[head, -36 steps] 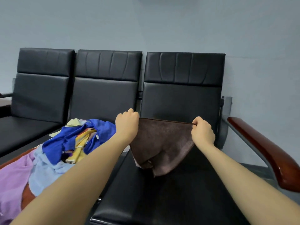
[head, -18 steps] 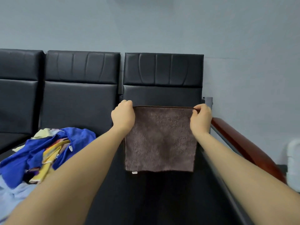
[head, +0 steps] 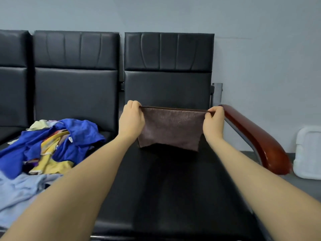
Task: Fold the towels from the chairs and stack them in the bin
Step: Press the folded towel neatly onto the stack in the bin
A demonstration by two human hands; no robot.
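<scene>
We are pinching the brown towel [head: 171, 128] by its top corners, left hand [head: 132, 120] and right hand [head: 213, 122] level, so its taut edge is running straight across between them. The cloth is hanging below our hands, probably brushing the seat [head: 173, 188]. Farther right, the white bin [head: 308, 153] is waiting.

The brown towel [head: 171, 129] is nappy, matt cloth. The chairs [head: 168, 80] look like smooth black leather. The armrest [head: 257, 136] is glossy wood.

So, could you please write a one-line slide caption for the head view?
Both hands, left hand and right hand, pinch a brown towel by its top corners above a black chair seat.
</scene>
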